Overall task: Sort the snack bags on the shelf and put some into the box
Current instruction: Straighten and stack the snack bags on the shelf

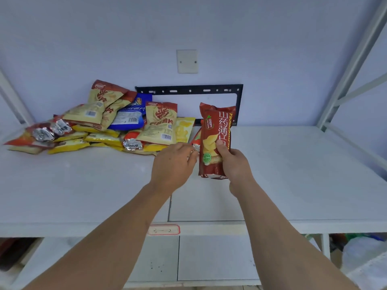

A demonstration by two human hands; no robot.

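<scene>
Above the white shelf point(293, 174), near the middle of its width, the right hand point(234, 164) grips a red crispy yam chip bag point(214, 141), held upright with its lower half in the fist: the thumb point(222, 148) lies across the printed front and the fingers wrap behind. The bag's bottom seal hangs clear of the shelf surface.

Just left of that red bag, the left hand point(173, 164) reaches forward with its back to the camera, its fingertips curled onto the silvery crimped end of another red packet point(196, 141), which lies on the shelf touching the held bag's left edge. It looks like a pinch, though the fingers hide the contact itself.

Further left of the red bag, the pile of snack bags point(94, 126) is heaped against the back wall: beige-and-red chip bags point(160, 122) on top, a blue bag point(132, 116) between them, yellow bags point(69, 145) underneath, and foil-ended packets point(50, 130) at the far left.

Behind the red bag, a black metal bracket point(188, 90) is fixed to the wall, with a pale blank wall plate point(187, 61) above it. Below the red bag, on the shelf's front edge, sits a small red-bordered label point(163, 229).
</scene>
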